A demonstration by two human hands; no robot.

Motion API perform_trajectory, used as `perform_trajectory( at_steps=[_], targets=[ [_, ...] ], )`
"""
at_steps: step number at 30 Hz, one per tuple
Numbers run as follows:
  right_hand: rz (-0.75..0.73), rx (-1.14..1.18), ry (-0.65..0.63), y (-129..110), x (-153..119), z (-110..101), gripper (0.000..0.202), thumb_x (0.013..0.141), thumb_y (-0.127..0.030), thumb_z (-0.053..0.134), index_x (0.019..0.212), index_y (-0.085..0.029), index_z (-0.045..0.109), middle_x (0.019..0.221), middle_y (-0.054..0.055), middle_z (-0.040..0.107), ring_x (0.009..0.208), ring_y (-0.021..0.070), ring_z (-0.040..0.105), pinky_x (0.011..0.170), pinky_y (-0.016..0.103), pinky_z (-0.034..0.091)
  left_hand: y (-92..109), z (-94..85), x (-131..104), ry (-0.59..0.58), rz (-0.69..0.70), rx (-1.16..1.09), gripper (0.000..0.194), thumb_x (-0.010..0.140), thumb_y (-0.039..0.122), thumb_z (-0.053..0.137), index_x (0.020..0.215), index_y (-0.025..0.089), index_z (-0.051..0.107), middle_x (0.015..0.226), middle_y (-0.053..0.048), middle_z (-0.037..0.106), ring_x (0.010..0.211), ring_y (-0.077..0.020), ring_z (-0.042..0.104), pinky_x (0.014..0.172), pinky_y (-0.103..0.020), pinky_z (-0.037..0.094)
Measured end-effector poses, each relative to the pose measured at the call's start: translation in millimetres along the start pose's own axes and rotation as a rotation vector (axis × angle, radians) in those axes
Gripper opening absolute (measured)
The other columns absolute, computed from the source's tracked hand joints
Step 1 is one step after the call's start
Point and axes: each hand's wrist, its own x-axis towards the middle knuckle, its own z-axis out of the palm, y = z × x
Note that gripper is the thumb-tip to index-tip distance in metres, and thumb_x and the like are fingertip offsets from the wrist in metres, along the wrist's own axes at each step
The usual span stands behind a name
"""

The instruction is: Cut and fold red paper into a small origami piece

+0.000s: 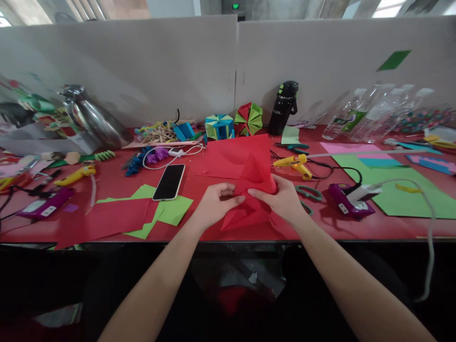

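Observation:
Between my hands is a folded piece of red paper [253,185], creased and partly raised into points, above the near edge of the red table. My left hand [219,202] pinches its left side between thumb and fingers. On the right side, my right hand [281,197] grips the same paper, thumb on top and fingers behind. A flat sheet of red paper [224,154] lies just behind it. Green-handled scissors [309,192] rest right of my right hand, partly hidden by it. Nearby is a yellow glue gun [294,164].
A phone [169,182] lies on green paper [178,210] at left. Purple power strips [46,202] sit at both sides, with a white cable [431,237] hanging over the right edge. A black bottle [283,109], a steel jug [94,116] and plastic bottles [377,114] stand or lean along the partition.

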Motion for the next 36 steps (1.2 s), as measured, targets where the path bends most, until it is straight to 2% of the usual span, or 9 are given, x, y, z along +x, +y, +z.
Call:
perform_trajectory(
  at_steps=[6,12,17,21,26,30,36],
  targets=[
    [0.009,0.005,0.078,1.4,1.5,1.1,0.04,0.067,-0.048,0.083,0.091,-0.017,0.072,0.086,0.006,0.074,0.077,0.0228,0.066,0.069,0.035,0.054,6.3,2.6,-0.1,-0.054,0.052,-0.028,0.029,0.077,0.044,0.074,0.077,0.016,0.065,0.081,-0.004,0.072,0.084,-0.0217,0.07,0.075,-0.031,0.056],
    [0.054,0.079,0.085,0.6,1.8,0.6,0.042,0.065,-0.046,0.084,0.092,-0.017,0.072,0.087,0.006,0.075,0.076,0.0232,0.067,0.067,0.034,0.055,10.6,4.3,-1.2,-0.075,0.069,-0.033,0.028,0.081,0.041,0.071,0.071,0.017,0.062,0.073,-0.001,0.069,0.078,-0.0193,0.07,0.071,-0.026,0.055],
    [0.057,0.089,0.08,-2.0,2.6,-1.8,0.039,0.064,-0.045,0.085,0.089,-0.018,0.072,0.087,0.005,0.075,0.077,0.0227,0.068,0.067,0.033,0.056,7.4,2.1,-0.7,-0.075,0.024,-0.09,0.02,0.078,0.034,0.074,0.086,0.016,0.069,0.09,-0.005,0.076,0.09,-0.0217,0.072,0.08,-0.03,0.057],
    [0.031,0.057,0.093,-1.6,3.0,-3.9,0.038,0.063,-0.045,0.086,0.086,-0.018,0.072,0.083,0.005,0.073,0.074,0.0222,0.067,0.065,0.034,0.055,6.8,-5.2,-1.4,-0.087,-0.068,-0.122,0.025,0.079,0.027,0.074,0.1,0.016,0.073,0.096,-0.008,0.077,0.094,-0.0224,0.072,0.081,-0.032,0.058],
    [0.036,0.114,0.05,-2.6,2.4,-4.7,0.038,0.064,-0.043,0.086,0.09,-0.019,0.072,0.087,0.005,0.075,0.078,0.0237,0.069,0.069,0.036,0.058,8.6,-10.6,-2.8,-0.081,-0.132,-0.188,0.029,0.072,0.028,0.081,0.098,0.017,0.075,0.096,-0.008,0.078,0.09,-0.0226,0.073,0.074,-0.031,0.06],
    [0.048,0.155,0.0,-4.1,2.3,-5.8,0.039,0.064,-0.041,0.086,0.093,-0.02,0.073,0.091,0.005,0.076,0.082,0.0246,0.07,0.072,0.038,0.059,8.8,-10.0,-1.9,-0.035,-0.127,-0.201,0.028,0.067,0.026,0.084,0.092,0.016,0.076,0.093,-0.008,0.078,0.09,-0.0239,0.073,0.076,-0.033,0.061],
    [0.079,0.163,-0.049,-5.6,2.0,-7.6,0.039,0.064,-0.041,0.086,0.094,-0.019,0.073,0.09,0.006,0.077,0.08,0.025,0.071,0.069,0.037,0.06,6.6,-11.7,-0.9,-0.053,-0.137,-0.189,0.032,0.065,0.024,0.085,0.094,0.016,0.075,0.093,-0.009,0.078,0.095,-0.0251,0.073,0.08,-0.034,0.061]
  ],
)
